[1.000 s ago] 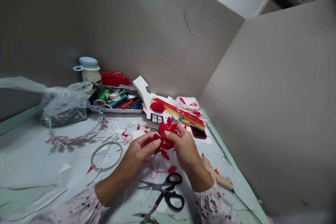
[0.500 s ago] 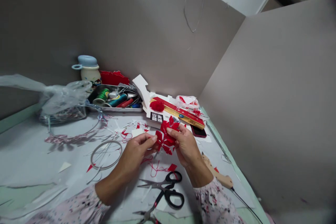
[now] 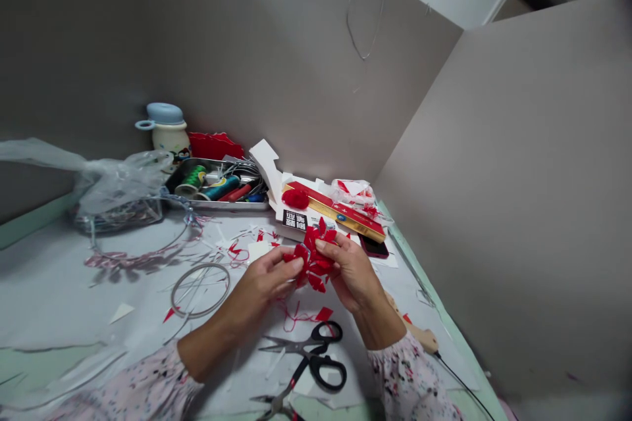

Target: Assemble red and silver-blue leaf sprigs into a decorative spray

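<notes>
A red flower-like piece with pointed petals (image 3: 315,255) is held up between both hands over the middle of the table. My left hand (image 3: 271,276) pinches its left side between thumb and fingers. On the other side, my right hand (image 3: 349,270) grips it with the thumb on the front; the remaining fingers are partly hidden behind. Below the hands lie black-handled scissors (image 3: 316,350), and loose red thread (image 3: 295,317) rests on the white surface beside a small red scrap (image 3: 324,314).
Pliers (image 3: 277,406) lie at the front edge. A wooden-handled corded tool (image 3: 425,340) is at right. Left are a wire coil (image 3: 174,296), a decorated hoop (image 3: 123,256) and a plastic bag (image 3: 116,184). Behind stand a tray of spools (image 3: 232,204), a bottle (image 3: 170,138) and a red-gold box (image 3: 340,210).
My left hand has moved slightly right, its thumb now further over the red piece. The red piece has turned a little, and my right hand has shifted slightly right.
</notes>
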The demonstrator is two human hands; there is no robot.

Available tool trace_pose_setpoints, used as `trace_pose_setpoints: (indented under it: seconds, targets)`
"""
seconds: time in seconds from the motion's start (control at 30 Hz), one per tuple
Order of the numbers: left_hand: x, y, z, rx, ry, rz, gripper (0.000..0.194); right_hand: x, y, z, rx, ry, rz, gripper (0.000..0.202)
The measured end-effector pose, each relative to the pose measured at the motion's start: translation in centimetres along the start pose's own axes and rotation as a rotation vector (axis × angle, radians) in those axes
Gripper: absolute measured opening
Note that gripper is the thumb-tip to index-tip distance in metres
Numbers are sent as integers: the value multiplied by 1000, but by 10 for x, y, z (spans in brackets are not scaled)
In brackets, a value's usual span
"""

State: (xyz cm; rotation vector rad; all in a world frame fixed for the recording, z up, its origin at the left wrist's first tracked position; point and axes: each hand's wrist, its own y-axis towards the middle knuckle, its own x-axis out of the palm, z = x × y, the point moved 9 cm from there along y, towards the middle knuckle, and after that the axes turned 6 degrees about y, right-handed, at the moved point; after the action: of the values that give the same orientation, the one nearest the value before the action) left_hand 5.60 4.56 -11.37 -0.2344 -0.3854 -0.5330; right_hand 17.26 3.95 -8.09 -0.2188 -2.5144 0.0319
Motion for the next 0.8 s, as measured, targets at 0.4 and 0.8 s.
trace_pose_setpoints:
  seconds: [0.4, 0.8]
  targets:
    - [8, -4, 3, 18, 176, -10, 35, 3, -2, 2, 35, -8, -28, 31]
    - [2, -3, 14, 66, 297, -42, 29, 10, -6, -4, -30, -127, -105, 32]
